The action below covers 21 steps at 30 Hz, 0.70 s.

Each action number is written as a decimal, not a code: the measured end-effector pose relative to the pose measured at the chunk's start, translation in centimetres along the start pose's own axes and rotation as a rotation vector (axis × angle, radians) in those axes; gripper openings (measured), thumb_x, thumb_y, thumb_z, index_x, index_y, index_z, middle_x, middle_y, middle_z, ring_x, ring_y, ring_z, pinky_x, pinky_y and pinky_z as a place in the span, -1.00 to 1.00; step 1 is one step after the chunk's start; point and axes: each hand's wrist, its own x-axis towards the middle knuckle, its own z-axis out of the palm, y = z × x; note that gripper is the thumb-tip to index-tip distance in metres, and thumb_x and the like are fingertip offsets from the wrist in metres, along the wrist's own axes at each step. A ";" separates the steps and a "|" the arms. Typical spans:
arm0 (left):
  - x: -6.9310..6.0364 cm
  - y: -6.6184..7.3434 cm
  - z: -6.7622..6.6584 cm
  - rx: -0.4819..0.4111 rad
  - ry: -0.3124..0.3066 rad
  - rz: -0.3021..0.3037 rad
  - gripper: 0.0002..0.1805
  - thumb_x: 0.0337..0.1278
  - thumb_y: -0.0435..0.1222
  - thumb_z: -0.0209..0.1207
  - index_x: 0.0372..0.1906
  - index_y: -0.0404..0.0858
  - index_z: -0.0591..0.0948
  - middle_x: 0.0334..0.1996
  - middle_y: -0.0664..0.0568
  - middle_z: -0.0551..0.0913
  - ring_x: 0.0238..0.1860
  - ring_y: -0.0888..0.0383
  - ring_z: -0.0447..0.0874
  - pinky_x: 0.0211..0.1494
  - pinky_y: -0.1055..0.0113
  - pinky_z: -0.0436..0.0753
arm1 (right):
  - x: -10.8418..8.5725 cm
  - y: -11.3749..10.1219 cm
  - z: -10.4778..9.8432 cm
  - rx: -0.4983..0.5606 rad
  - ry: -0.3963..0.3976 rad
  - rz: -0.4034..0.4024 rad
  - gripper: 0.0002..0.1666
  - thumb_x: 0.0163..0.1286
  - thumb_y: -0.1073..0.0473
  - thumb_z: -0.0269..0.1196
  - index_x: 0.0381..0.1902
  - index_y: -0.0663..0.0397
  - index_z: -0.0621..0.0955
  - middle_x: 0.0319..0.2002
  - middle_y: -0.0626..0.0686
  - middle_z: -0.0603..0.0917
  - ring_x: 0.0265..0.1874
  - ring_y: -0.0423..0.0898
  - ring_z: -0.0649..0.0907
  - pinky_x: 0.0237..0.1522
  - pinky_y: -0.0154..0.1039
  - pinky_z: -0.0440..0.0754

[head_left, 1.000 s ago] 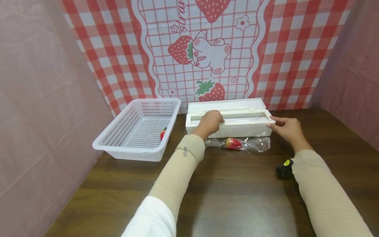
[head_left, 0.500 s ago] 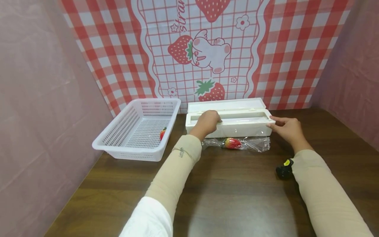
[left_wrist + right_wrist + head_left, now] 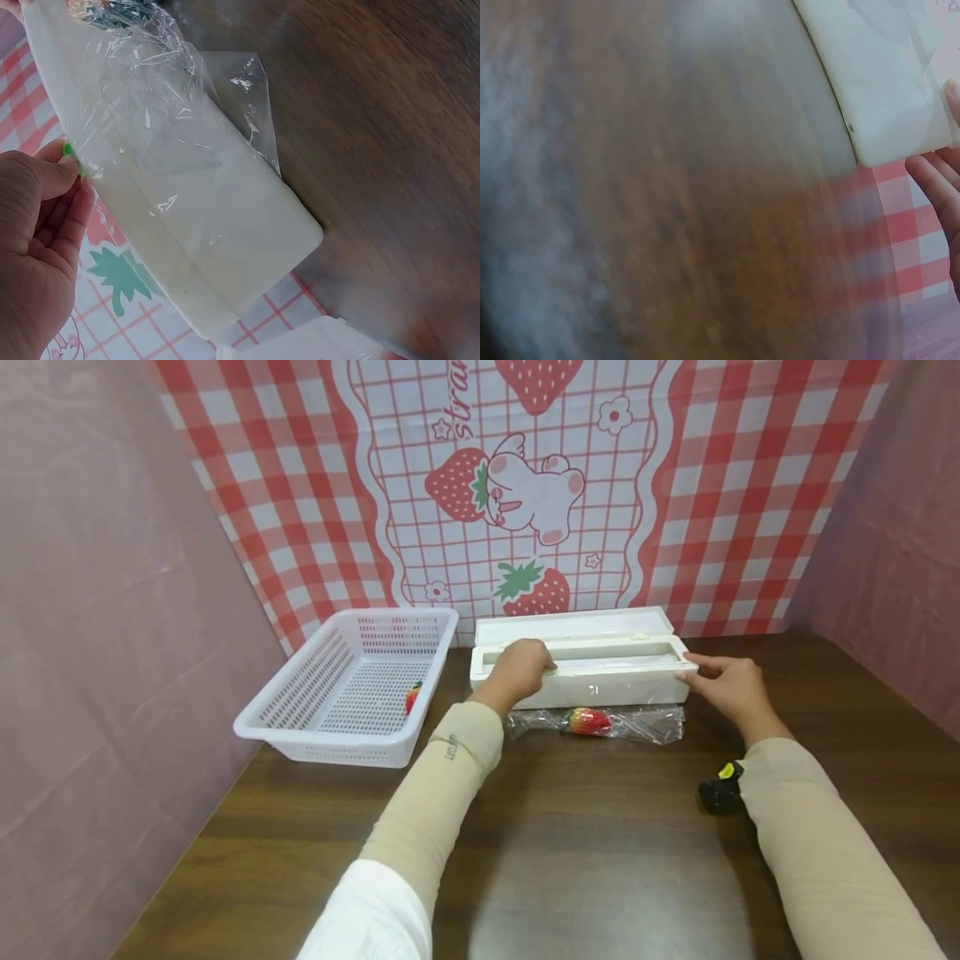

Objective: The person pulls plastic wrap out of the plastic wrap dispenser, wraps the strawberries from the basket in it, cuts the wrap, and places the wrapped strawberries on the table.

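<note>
With your left hand [image 3: 519, 668] you pinched a small green piece [image 3: 69, 155] between thumb and fingers, at the top edge of the near side of the white box [image 3: 600, 687], left of its middle. Your right hand [image 3: 727, 687] gripped the box's right end. The lid [image 3: 573, 625] stood open on the far side. Clear film [image 3: 651, 724] lay on the table [image 3: 585, 843] just in front of the box, around a strawberry [image 3: 589, 722]; a second strawberry [image 3: 412, 700] sat near the right wall of the basket [image 3: 322, 737], to the left. You seemed to be cutting the film with the green piece; whether it was fully severed, you could not tell. The next move probably called for running that piece to the box's left end, with the box held steady, then freeing the film.
</note>
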 end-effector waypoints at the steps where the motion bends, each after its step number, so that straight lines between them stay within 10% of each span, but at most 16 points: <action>1: 0.0 0.0 0.0 -0.003 -0.001 -0.004 -0.78 0.18 -0.38 0.24 -0.11 -0.11 0.75 -0.13 0.06 0.74 -0.06 0.11 0.67 0.11 0.32 0.56 | 0.0 0.0 0.0 0.000 0.001 -0.001 -0.36 0.25 -0.11 0.37 0.13 0.23 0.60 -0.15 0.38 0.68 -0.44 -0.27 0.51 -0.52 -0.56 0.48; 21: -0.5 -0.8 0.0 0.013 0.000 -0.010 -0.81 0.24 -0.31 0.22 -0.11 -0.11 0.76 -0.14 0.06 0.74 -0.05 0.10 0.67 0.11 0.28 0.57 | 0.1 0.1 0.1 -0.012 0.003 0.025 -0.33 0.24 -0.15 0.36 0.15 0.20 0.59 -0.10 0.37 0.67 -0.32 -0.06 0.55 -0.48 -0.56 0.47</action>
